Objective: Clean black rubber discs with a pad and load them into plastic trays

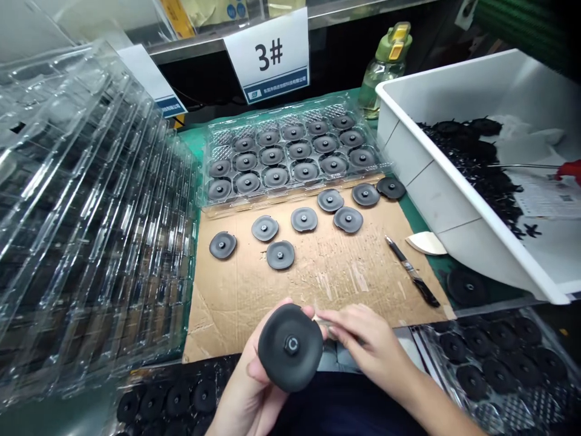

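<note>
My left hand is closed around the edge of a black rounded-square plastic disc, its small raised hub facing up toward me. Beside the disc's right edge, my right hand pinches a small pale-tipped thing, mostly hidden by the fingers. The tip is close to the disc's rim; whether they touch I cannot tell. Beyond my hands, several similar discs lie loose on a cardboard sheet. Farther back, a clear plastic tray holds rows of the same discs in its pockets.
A tall stack of clear trays rises at the left. On the right stands a white bin with black scraps. A pen lies on the cardboard, and a bottle stands behind. Another filled tray is at lower right.
</note>
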The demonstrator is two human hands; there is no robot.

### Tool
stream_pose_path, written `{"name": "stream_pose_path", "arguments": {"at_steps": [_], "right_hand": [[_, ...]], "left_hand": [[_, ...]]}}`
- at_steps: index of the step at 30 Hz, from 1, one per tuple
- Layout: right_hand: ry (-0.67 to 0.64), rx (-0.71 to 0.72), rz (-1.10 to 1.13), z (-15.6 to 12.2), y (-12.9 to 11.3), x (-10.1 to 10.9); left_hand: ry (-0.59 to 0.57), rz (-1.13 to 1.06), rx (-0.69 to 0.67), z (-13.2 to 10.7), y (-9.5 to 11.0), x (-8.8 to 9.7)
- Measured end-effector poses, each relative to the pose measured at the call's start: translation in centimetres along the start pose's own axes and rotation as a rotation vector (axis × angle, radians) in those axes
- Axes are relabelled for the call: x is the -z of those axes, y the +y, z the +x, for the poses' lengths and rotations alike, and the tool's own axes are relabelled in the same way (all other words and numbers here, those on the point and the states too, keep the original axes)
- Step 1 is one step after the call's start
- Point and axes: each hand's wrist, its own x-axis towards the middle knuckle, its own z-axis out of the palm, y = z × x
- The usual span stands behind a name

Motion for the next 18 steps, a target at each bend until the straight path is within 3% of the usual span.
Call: {"name": "stream_pose_path", "arguments": {"at_steps": [4,7,9,10,12,14,18], "right_hand": [[0.177,-0.127,0.049,0.3,-2.5,1.1],[0.265,0.114,0.108,2.2,-6.6,2.6],[0.225,0.260,0.140,3.0,-8.5,3.0],[0.182,0.256,0.158,3.1,-8.9,3.0],[0.097,0.106,0.191,2.5,-8.2,2.9],[0.017,-0.088,0.212,1.1,-6.0,2.8],[0.071,-0.374,0.202,-1.8,-2.0,2.9]], "left_hand": [[0.155,0.057,-0.065,0.6,-0.4,-1.2],[0.187,0.094,-0.156,0.7,-1.0,-2.0],[0.151,0.091,-0.194,0.6,-1.2,-2.2],[0.152,0.091,-0.209,0.5,-1.2,-2.2],[0.209,0.114,-0.244,0.2,-1.1,-2.2],[0.280,0.147,-0.268,-0.2,-0.9,-2.4],[0.306,0.145,-0.280,-1.0,-0.9,-3.4]]}}
